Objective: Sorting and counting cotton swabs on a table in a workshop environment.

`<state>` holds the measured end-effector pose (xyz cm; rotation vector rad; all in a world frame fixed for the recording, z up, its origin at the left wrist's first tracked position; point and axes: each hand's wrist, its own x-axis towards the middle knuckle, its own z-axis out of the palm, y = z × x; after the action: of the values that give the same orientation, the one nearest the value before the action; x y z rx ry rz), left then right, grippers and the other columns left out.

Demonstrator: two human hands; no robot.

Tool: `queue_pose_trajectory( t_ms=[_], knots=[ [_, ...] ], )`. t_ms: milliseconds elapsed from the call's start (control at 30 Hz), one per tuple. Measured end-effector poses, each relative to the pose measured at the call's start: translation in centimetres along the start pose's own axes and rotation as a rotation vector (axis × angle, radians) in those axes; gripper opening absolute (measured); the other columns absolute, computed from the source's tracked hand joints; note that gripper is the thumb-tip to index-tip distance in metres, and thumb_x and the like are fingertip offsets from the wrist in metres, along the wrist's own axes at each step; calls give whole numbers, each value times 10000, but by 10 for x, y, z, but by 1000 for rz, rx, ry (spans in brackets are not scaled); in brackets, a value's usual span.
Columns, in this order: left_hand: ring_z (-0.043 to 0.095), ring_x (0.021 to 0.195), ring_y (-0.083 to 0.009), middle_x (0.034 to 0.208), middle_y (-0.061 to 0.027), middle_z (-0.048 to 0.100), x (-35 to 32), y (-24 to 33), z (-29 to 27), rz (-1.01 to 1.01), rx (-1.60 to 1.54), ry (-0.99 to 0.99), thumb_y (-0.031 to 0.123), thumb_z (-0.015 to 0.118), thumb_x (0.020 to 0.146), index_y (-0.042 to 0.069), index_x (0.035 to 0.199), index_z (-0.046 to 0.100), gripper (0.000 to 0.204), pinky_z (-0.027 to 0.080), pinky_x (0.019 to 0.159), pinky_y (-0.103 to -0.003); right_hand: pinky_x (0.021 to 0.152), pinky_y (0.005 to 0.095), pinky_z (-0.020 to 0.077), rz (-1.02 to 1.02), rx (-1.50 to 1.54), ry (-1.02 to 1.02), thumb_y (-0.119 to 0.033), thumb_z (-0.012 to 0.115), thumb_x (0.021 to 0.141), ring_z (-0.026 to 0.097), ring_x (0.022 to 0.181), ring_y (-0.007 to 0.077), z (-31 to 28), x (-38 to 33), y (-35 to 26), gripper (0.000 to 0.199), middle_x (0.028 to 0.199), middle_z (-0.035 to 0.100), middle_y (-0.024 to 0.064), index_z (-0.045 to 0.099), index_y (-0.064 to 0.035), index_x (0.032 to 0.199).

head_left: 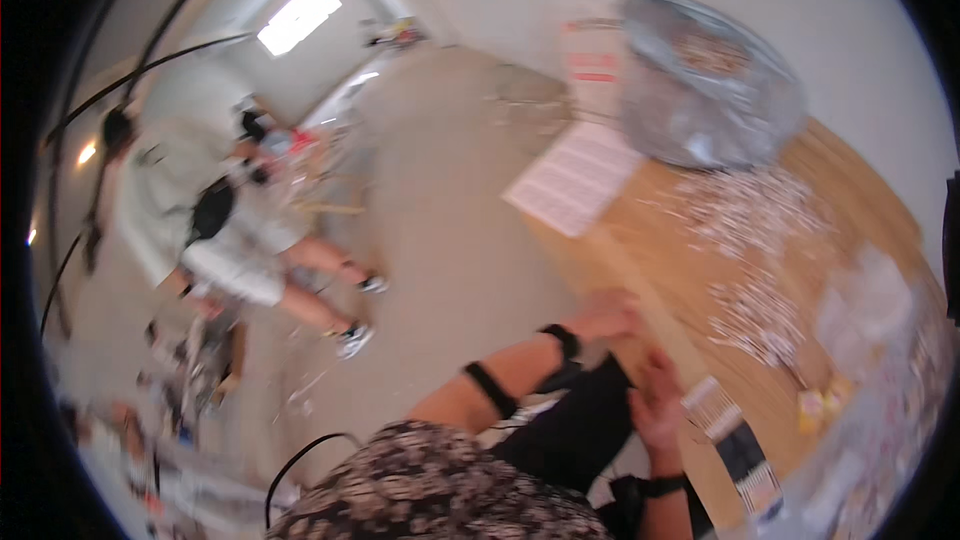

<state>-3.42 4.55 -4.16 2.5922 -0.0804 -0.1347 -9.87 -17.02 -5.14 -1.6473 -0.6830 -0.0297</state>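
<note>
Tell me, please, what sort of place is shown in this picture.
Probably a workshop or packing room: a wooden table with small pale sticks scattered on it, a grey plastic bag, and another person standing farther off.

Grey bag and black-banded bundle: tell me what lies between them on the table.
Loose white sticks lie scattered between the bag and the bundle, in the head view.
</note>
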Motion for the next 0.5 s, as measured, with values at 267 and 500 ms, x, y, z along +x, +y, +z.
queue_pose_trajectory(
  t_ms=[267,500],
  knots=[
    [574,579,-165,622,-44,604,1,-18,-20,-129,-101,-75,251,755,647,82,668,616,221,454,544,-322,910,370,447,143,-16,55,34,597,672,545,1073,337,7,-7,-9,340,1180,550,160,595,11,1011],
    [544,547,-151,572,-41,569,12,-26,-16,-36,-94,-51,219,779,625,64,626,589,246,419,514,-299,902,359,455,104,-79,183,79,542,672,547,1070,329,3,-30,-22,311,1161,557,155,595,14,972]
  ],
)
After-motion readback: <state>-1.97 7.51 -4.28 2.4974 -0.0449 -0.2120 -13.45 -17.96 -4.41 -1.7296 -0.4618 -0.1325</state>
